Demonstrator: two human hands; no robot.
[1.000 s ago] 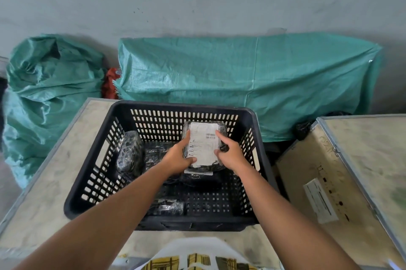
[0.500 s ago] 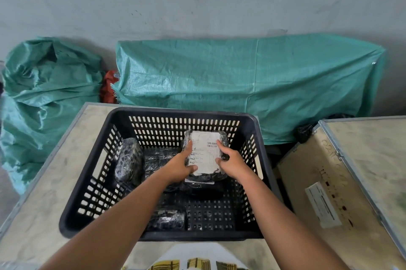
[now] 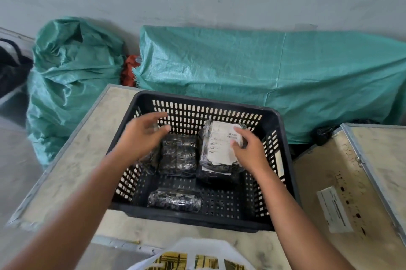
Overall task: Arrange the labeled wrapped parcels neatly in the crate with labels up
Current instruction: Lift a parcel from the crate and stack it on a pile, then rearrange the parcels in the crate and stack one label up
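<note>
A black slatted crate (image 3: 283, 160) stands on a pale table. At its back right lies a wrapped parcel (image 3: 217, 146) with a white label facing up, resting on another dark parcel. My right hand (image 3: 246, 151) hovers at its right edge, fingers apart and touching it lightly. My left hand (image 3: 142, 135) is blurred, fingers spread, over the crate's left side and holds nothing. A dark wrapped parcel (image 3: 178, 153) sits in the middle with no label showing. Another dark parcel (image 3: 174, 200) lies at the front. My left hand partly hides one more parcel at the left wall.
The table (image 3: 72, 160) carries the crate. A wooden box (image 3: 351, 193) with a white sticker stands at the right. Green woven sacks (image 3: 263, 72) lie against the grey wall behind, a bundled one (image 3: 70, 72) at the left.
Both hands have let go of the labelled parcel, which now lies flat at the back right. My left hand has swung left across the crate. The view has shifted rightward and closer.
</note>
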